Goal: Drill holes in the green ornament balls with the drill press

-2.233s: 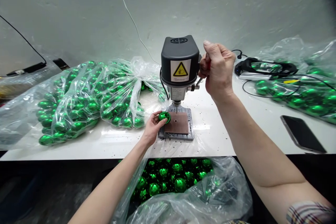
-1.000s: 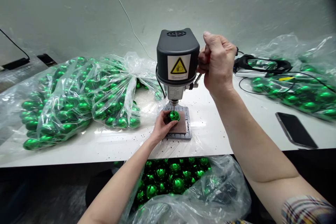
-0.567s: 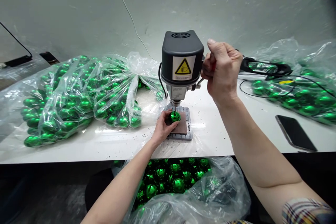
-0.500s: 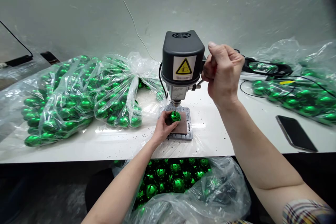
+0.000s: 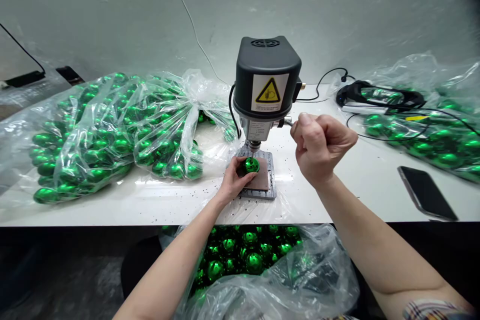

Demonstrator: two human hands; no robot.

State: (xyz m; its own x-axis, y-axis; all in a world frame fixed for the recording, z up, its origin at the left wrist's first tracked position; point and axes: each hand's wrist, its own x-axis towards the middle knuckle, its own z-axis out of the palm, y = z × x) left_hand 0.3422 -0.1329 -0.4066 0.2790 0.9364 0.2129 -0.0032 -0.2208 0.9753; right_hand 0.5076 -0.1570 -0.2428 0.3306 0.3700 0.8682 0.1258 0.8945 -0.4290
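Observation:
A small drill press (image 5: 267, 77) with a dark head and a yellow warning sign stands on the white table. Under its chuck (image 5: 254, 146), my left hand (image 5: 235, 180) grips a shiny green ball (image 5: 251, 165) between thumb and fingers. The ball rests on a brown plate (image 5: 258, 180) atop the grey base (image 5: 271, 192), with the bit at its top. To the right of the drill head, my right hand (image 5: 323, 147) is closed around the feed lever (image 5: 288, 121), whose end is hidden in the fist.
Clear bags of green balls (image 5: 97, 150) lie at left, and another bag (image 5: 438, 140) at right. An open bag of balls (image 5: 251, 260) sits below the table edge. A phone (image 5: 427, 192) and a black strap-like item (image 5: 380, 95) with cables lie on the right.
My right hand has come down with the lever, from beside the drill head to below it. My left hand stays on the ball under the bit. The view has shifted slightly.

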